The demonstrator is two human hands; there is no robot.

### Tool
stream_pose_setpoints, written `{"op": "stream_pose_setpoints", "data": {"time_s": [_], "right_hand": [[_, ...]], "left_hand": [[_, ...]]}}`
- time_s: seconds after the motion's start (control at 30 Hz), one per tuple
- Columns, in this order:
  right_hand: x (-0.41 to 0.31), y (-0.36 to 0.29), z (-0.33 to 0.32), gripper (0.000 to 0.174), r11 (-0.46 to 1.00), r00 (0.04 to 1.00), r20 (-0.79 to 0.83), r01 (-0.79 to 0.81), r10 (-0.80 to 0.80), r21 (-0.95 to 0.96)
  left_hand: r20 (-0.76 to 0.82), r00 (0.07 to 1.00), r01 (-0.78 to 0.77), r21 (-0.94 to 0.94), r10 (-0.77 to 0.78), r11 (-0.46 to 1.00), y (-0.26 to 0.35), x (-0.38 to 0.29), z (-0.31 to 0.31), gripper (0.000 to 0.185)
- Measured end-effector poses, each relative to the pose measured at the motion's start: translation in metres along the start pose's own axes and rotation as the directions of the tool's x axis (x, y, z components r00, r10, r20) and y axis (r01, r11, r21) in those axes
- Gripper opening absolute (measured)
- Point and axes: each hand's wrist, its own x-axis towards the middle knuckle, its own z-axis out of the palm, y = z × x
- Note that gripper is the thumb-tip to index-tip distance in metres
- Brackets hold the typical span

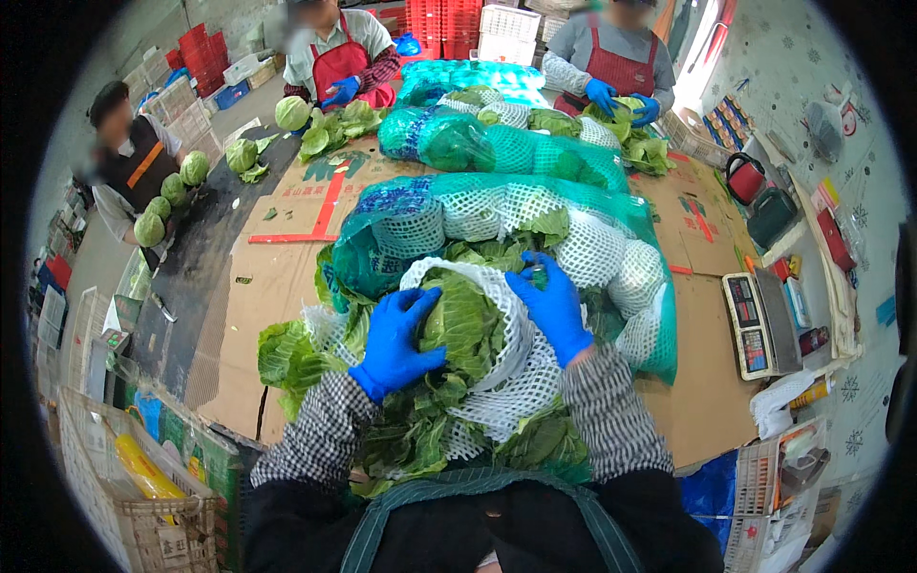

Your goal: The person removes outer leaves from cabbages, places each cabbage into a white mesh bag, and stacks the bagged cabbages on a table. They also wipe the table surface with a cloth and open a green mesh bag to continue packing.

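Note:
Directly before me is a green cabbage (462,326) partly wrapped in a white foam net sleeve (514,336). My left hand (397,344), in a blue glove, grips the cabbage's left side, thumb and fingers spread over its leaves. My right hand (551,308), also gloved in blue, holds the sleeve's upper right edge. Loose outer leaves (408,433) lie under and around the cabbage. Just beyond both hands rests a green plastic net bag (458,185) filled with cabbages in white foam sleeves (591,247).
Cardboard (279,286) covers the table. More filled bags (501,147) lie farther back. Three co-workers stand around the table; one carries several cabbages (172,190). A knife (163,308) lies at the left, a digital scale (759,326) at the right. A plastic crate (165,508) stands at lower left.

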Motion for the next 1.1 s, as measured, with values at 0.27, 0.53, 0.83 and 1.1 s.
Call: {"op": "stream_pose_setpoints", "data": {"time_s": [0.27,0.53,0.83,1.1], "right_hand": [[-0.03,-0.018,0.06,0.031,0.848,0.87,-0.068,0.454,-0.488,-0.275],[0.027,0.068,0.047,0.047,0.947,0.997,0.055,-0.035,0.055,-0.321],[-0.038,0.031,0.052,0.046,0.884,0.989,-0.065,0.092,-0.136,-0.458],[-0.031,-0.041,0.068,0.068,0.731,0.951,0.279,0.287,-0.136,-0.62]], "left_hand": [[0.294,0.929,-0.187,-0.157,0.227,0.97,-0.038,0.082,0.034,0.084],[0.063,0.992,-0.102,-0.152,0.112,0.983,-0.014,0.006,0.025,0.1],[-0.037,0.984,-0.178,-0.199,0.174,0.964,0.007,-0.061,0.013,0.092],[0.074,0.979,0.191,0.021,-0.192,0.981,0.036,-0.037,-0.003,0.091]]}}
